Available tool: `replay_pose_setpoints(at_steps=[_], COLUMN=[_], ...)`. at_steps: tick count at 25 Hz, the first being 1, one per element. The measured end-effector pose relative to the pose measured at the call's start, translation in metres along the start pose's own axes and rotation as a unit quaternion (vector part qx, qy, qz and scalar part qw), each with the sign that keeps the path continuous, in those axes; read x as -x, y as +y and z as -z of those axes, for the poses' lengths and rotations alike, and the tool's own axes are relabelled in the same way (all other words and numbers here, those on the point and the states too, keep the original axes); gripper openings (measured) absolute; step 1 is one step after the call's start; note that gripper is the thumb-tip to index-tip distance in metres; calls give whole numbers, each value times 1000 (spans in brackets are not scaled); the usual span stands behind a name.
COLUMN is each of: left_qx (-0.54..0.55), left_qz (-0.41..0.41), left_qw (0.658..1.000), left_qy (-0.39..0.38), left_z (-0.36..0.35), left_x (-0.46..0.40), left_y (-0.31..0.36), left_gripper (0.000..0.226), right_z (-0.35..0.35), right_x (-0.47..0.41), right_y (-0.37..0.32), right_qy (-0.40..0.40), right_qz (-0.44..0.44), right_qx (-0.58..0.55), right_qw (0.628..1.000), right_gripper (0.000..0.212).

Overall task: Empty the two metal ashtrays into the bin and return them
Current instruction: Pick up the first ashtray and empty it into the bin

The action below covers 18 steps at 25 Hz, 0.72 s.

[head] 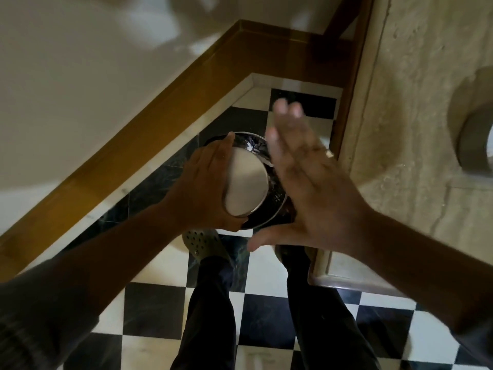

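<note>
My left hand (205,185) grips a round metal ashtray (246,181), turned upside down so its flat shiny base faces me. It hangs directly over the mouth of a small round bin (277,206) with a metal rim and a dark liner, standing on the floor in a corner. My right hand (309,180) is flat and open beside the ashtray's right edge, fingers spread and blurred, partly covering the bin. A second ashtray is not visible.
The bin stands on a black-and-white chequered floor (266,313), hemmed in by a wooden skirting board (165,102) on the left and a rough beige wall (416,102) on the right. My legs and shoes (202,244) are just in front of the bin.
</note>
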<state>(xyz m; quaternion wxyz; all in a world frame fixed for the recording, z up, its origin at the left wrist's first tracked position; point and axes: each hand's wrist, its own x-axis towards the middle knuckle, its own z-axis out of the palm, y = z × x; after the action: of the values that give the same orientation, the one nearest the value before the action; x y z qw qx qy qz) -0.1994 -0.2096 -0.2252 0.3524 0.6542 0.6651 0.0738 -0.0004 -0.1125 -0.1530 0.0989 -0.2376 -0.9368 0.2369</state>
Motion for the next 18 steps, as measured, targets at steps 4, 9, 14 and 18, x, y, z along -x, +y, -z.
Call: replay_pose_setpoints(at_steps=[4, 9, 14, 18], left_qx=[48, 62, 261, 513], left_qz=[29, 57, 170, 353], left_qw=[998, 996, 950, 782], left_qy=[31, -8, -33, -21], left_z=[3, -9, 0, 6], left_x=[-12, -3, -8, -6], left_y=[11, 2, 7, -4], left_gripper=[146, 143, 118, 91], right_z=[-25, -73, -68, -69], right_x=[17, 25, 24, 13], right_y=[4, 11, 18, 16], right_qy=[-86, -230, -115, -117], right_qz=[33, 50, -40, -326], right_qx=[68, 115, -42, -267], right_qw=[993, 965, 992, 899], right_gripper=[128, 91, 49, 32])
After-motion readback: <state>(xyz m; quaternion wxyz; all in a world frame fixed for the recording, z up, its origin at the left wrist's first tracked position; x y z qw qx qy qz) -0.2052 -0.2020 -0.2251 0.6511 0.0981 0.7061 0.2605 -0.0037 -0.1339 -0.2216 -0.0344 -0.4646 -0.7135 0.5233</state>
